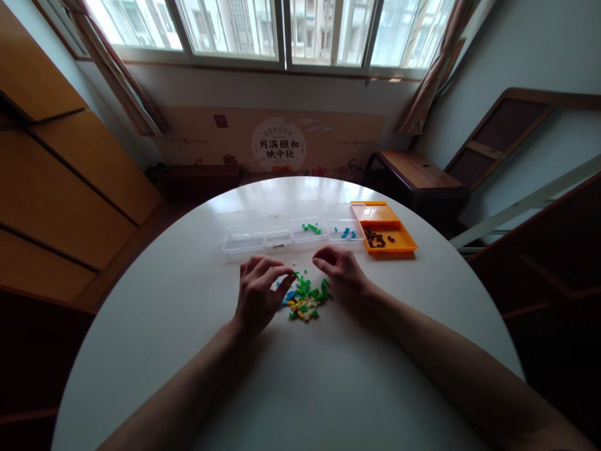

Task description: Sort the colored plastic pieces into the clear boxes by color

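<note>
A pile of small toy building bricks [305,302] in green, blue, yellow and cream lies on the white table between my hands. My left hand [260,289] is at the pile's left edge, thumb and forefinger pinched on a small green brick [297,273]. Just beyond the pile on the right, my right hand [342,268] hovers with its fingers curled together. Whatever its fingertips hold, if anything, is hidden. A loose green brick [305,271] and a pale one [294,263] lie between the two hands.
Behind the hands stand clear lidded boxes [244,243], one with green bricks [312,228] and one with blue bricks [346,233]. An open orange box [399,247] with dark brown bricks [374,238] is at their right. The round table [164,326] has a curved edge; a wooden chair [417,169] stands beyond.
</note>
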Motion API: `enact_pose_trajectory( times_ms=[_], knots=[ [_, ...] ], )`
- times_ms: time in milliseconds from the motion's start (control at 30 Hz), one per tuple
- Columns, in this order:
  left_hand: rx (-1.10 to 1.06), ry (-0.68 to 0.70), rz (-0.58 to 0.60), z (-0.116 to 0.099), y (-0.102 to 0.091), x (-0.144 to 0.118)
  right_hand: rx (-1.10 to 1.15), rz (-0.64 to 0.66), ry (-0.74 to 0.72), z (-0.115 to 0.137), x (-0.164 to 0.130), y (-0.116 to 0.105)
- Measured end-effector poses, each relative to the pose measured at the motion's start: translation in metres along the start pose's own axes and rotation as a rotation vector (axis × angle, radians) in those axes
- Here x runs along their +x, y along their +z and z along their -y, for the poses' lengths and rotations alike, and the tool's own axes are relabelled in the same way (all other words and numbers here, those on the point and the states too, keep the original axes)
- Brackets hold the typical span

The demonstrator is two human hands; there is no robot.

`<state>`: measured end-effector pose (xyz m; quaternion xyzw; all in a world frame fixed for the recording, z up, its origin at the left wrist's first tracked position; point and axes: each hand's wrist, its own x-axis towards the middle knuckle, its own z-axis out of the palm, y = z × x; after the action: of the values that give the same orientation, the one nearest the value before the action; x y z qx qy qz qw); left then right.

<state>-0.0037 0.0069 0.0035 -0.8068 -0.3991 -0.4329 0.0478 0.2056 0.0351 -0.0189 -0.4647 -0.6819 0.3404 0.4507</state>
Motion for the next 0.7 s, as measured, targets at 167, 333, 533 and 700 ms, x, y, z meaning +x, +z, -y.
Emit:
enact_pose_trajectory(
  times_ms=[167,333,533,700],
  knots=[
    [-0.016,-0.050,-0.078,0.001,-0.001,0.005,-0.016,0.010,-0.002,0.002,-0.001,0.000],
    [-0.011,-0.089,-0.103,0.005,-0.002,0.011,-0.013,-0.050,0.046,0.004,0.001,-0.002],
    [0.056,-0.089,-0.087,0.016,0.007,0.033,-0.027,-0.039,0.050,0.004,0.000,-0.001],
    [0.093,-0.171,-0.120,0.025,0.030,0.069,-0.028,-0.027,0.037,0.003,0.001,0.000]
  ],
)
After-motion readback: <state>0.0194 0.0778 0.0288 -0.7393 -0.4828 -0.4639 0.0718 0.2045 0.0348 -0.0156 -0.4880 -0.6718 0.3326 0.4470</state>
